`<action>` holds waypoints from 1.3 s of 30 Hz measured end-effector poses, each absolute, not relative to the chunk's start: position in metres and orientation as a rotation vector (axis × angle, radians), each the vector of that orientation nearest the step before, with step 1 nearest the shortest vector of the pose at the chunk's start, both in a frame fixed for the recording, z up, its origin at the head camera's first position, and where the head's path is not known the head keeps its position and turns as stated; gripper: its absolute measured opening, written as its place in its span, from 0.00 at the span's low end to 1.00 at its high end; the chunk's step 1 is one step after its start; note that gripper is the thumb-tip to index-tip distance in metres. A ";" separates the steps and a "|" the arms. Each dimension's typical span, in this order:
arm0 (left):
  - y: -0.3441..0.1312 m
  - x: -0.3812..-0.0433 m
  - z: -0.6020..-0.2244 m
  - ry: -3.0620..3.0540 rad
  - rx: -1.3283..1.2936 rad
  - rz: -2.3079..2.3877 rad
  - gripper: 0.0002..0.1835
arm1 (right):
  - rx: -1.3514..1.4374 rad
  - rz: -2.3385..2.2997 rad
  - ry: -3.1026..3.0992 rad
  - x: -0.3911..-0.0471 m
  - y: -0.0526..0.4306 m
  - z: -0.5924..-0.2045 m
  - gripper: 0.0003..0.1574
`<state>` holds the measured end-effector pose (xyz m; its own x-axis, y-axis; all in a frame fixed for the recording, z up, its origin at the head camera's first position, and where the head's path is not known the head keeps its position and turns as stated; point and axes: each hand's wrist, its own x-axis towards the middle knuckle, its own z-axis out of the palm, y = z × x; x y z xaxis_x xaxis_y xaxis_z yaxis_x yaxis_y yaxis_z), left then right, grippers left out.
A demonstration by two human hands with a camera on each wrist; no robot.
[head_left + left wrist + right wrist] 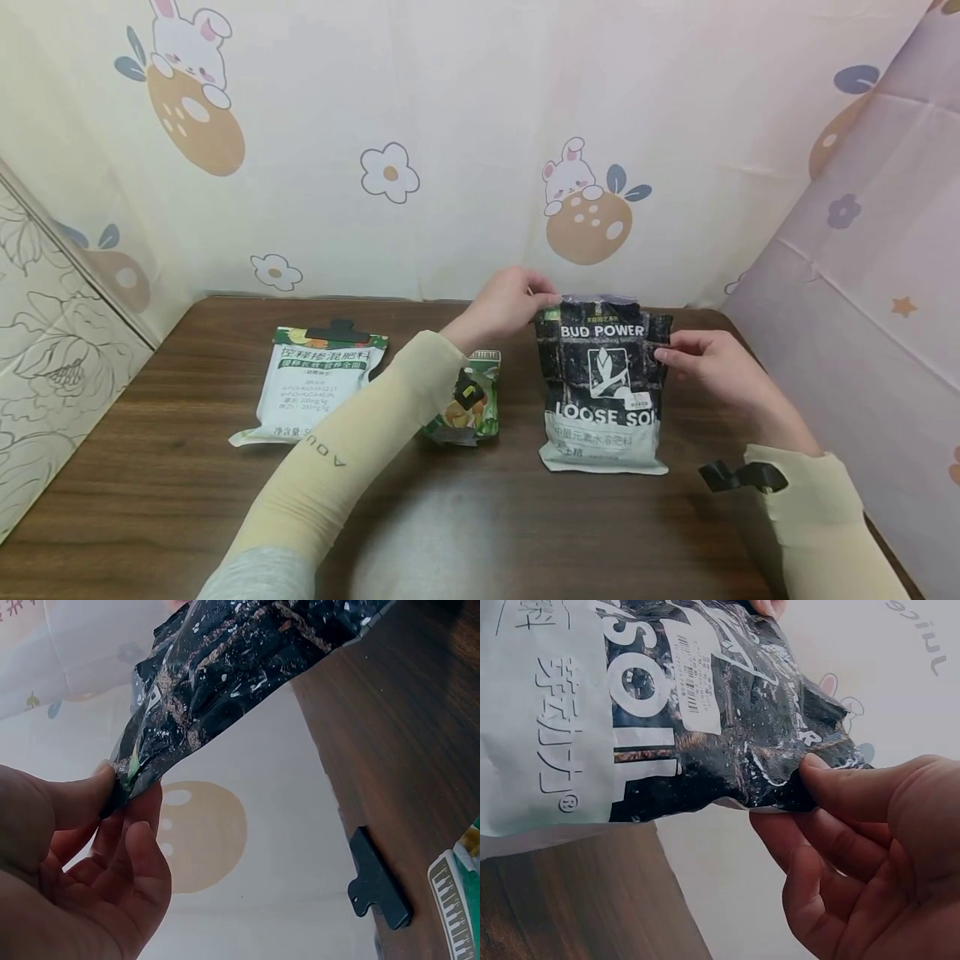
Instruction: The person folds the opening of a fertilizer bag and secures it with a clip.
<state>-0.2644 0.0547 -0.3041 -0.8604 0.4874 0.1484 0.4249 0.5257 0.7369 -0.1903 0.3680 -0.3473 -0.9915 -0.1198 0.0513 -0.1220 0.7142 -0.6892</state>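
A black and pale grey soil bag (600, 383) printed "LOOSE SOIL" stands upright on the table in the head view. Its top left corner is pinched between thumb and fingers of my left hand (510, 304). On the opposite side, my right hand (708, 362) pinches the upper right edge, as the right wrist view also shows with the thumb (847, 787) on the front. The clear plastic shows brownish contents inside. In the left wrist view, a black clip (379, 881) lies on the wood beside a green packet (456, 900).
At the left on the brown table (450, 533) lies a white and green fertilizer bag (315, 383) with a black clip (341, 331) on its top. A small green pouch (487, 400) stands partly behind my left forearm. A patterned curtain (465, 100) hangs behind the table.
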 end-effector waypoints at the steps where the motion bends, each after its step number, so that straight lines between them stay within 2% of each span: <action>1: 0.055 -0.264 -0.303 2.681 0.804 1.267 0.09 | 0.204 1.171 -2.894 -0.190 0.367 -0.347 0.16; 39: 0.050 -0.245 -0.273 2.817 1.022 1.330 0.08 | 0.240 1.198 -2.545 -0.188 0.359 -0.345 0.08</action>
